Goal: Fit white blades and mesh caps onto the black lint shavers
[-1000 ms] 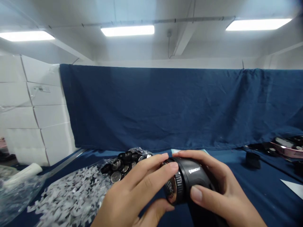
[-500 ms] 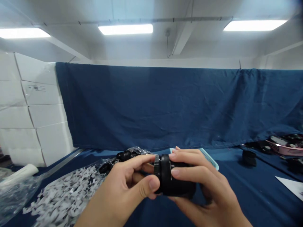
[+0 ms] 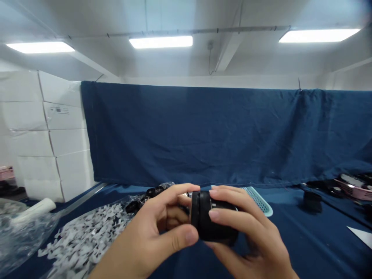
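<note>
Both hands hold a black cylinder (image 3: 217, 223) that looks like a camera lens, lying on its side above the blue-covered table. White marks show on its upper face. My left hand (image 3: 157, 228) is closed round the ring at its left end, with the thumb in front and the index finger on top. My right hand (image 3: 250, 228) wraps the wider body, two fingers over the top and the thumb beneath. The palm side of the cylinder and its right end are hidden.
Many small white-grey pieces (image 3: 90, 232) lie on plastic at left, with black round parts (image 3: 151, 192) behind them. A light-blue perforated basket (image 3: 260, 201) stands behind my right hand. White boxes (image 3: 69, 162) are stacked left. A black part (image 3: 312, 202) and a pink basket (image 3: 359, 192) are at right.
The view has swung slightly left and up. My left thumb and index finger have shifted a little on the cylinder's ring, whose ribs show less clearly. Both hands keep hold.
</note>
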`<action>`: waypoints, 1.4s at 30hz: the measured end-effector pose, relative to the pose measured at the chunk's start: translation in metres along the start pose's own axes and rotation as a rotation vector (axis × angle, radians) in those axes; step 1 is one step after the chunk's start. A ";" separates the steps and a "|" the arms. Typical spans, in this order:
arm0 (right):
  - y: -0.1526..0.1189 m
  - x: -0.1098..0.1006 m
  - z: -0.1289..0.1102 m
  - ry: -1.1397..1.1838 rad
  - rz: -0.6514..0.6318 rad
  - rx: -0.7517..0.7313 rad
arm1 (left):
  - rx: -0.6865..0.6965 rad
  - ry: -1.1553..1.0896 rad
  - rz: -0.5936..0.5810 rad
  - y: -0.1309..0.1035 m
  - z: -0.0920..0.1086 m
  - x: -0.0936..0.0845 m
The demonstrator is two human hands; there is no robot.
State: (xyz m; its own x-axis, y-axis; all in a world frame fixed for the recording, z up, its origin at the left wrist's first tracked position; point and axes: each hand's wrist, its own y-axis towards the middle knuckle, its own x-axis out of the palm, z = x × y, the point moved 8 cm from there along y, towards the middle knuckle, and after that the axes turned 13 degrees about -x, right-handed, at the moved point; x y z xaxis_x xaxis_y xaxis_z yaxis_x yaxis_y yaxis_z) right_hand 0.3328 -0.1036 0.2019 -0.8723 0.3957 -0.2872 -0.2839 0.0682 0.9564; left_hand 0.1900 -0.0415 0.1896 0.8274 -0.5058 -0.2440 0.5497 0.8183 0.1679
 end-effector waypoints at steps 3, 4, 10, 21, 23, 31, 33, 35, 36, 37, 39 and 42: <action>-0.004 0.000 0.012 0.098 0.047 0.204 | 0.089 0.241 0.167 -0.007 0.006 -0.007; -0.007 0.000 0.016 0.141 0.068 0.268 | 0.143 0.321 0.210 -0.010 0.011 -0.008; -0.022 0.011 0.037 0.505 0.124 0.685 | 0.468 0.693 0.296 -0.025 0.038 0.005; -0.024 0.007 0.047 0.644 0.077 0.875 | 0.630 0.786 0.255 -0.027 0.040 0.021; -0.025 0.004 0.049 0.636 0.088 0.882 | 0.609 0.785 0.268 -0.024 0.038 0.021; -0.028 0.000 0.052 0.478 0.039 0.870 | 0.322 0.731 0.303 -0.003 0.020 0.012; -0.026 -0.002 0.050 0.435 0.032 0.799 | 0.302 0.664 0.309 -0.002 0.019 0.010; -0.023 -0.003 0.046 0.409 0.024 0.697 | 0.284 0.580 0.308 -0.003 0.018 0.010; -0.021 -0.003 0.044 0.388 0.014 0.640 | 0.267 0.534 0.304 -0.003 0.016 0.009; -0.019 -0.004 0.041 0.354 0.002 0.577 | 0.244 0.483 0.293 -0.002 0.014 0.008; -0.015 -0.006 0.036 0.258 -0.019 0.459 | 0.198 0.383 0.266 -0.002 0.009 0.007; -0.009 -0.008 0.027 0.141 -0.037 0.318 | 0.147 0.270 0.228 -0.003 0.005 0.004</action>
State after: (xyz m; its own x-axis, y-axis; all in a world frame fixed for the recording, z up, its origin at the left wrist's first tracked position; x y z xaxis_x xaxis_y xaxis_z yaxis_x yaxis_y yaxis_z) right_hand 0.3531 -0.0830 0.1968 -0.9163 0.2589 -0.3056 -0.1978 0.3712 0.9073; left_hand 0.1926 -0.0471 0.1932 0.8811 -0.2089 -0.4244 0.3818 0.8438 0.3772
